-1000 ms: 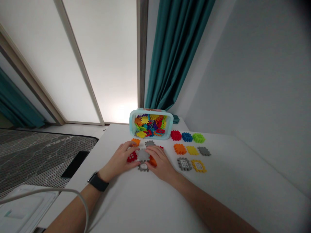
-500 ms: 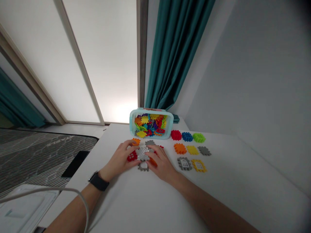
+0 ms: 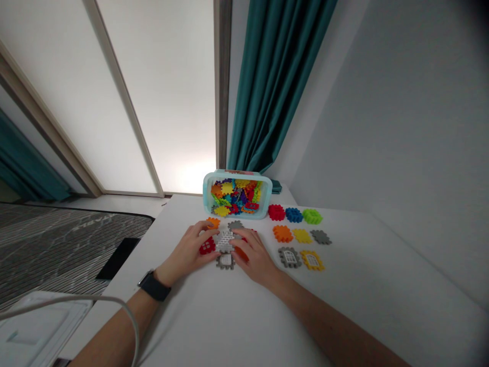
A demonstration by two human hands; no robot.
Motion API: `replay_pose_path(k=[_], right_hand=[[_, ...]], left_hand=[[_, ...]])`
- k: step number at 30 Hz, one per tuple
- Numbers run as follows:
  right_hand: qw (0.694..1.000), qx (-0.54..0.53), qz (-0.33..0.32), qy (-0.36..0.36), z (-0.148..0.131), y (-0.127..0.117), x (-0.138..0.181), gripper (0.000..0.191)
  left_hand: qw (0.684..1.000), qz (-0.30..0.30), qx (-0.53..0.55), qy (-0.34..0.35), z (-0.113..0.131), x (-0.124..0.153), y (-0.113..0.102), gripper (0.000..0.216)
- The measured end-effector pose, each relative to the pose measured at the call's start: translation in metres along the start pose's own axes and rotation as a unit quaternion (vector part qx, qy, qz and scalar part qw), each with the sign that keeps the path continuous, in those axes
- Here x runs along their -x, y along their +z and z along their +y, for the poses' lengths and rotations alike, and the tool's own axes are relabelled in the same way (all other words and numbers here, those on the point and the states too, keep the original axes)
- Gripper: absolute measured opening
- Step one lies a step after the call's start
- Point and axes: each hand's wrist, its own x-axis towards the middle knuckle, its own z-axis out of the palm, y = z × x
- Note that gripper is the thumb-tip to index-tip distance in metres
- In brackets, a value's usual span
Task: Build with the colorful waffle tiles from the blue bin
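Observation:
A light grey building tile with a brick pattern (image 3: 225,240) lies flat on the white table, between my two hands. My left hand (image 3: 193,247) curls at its left side, fingertips and thumb on its edges. From the right, my right hand (image 3: 254,257) grips it the same way. A red window tile (image 3: 207,245) shows under the left palm. Below sits a grey frame tile (image 3: 225,261); above are an orange tile (image 3: 213,223) and a dark grey tile (image 3: 236,224). Another orange tile (image 3: 241,253) and a red one are mostly covered by my right hand.
A pale blue tub (image 3: 207,196) of mixed colourful tiles stands behind my hands. To the right lie rows of tiles: a red stack (image 3: 276,212), a blue stack (image 3: 294,215), a green stack (image 3: 312,216) and several others. A white cable (image 3: 126,306) loops by my left forearm.
The hands stay around the grey brick-pattern tile. My right thumb has shifted slightly away from the frame tile, showing a little more of it.

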Motion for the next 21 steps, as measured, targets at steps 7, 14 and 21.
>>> replay_pose_path(k=[7,14,21], right_hand=[[1.0,0.0,-0.008,0.02,-0.0011,0.0001,0.0001,0.025],[1.0,-0.002,-0.012,0.008,-0.0012,0.0009,-0.001,0.025],[1.0,-0.007,-0.001,0.009,-0.0005,0.0017,-0.0002,0.022]], left_hand=[[1.0,0.005,0.002,0.0,0.0006,0.0001,0.0006,0.048],[1.0,0.006,-0.011,0.004,0.0025,0.0003,0.0024,0.046],[1.0,0.014,-0.011,0.005,0.0046,0.0,0.0067,0.047]])
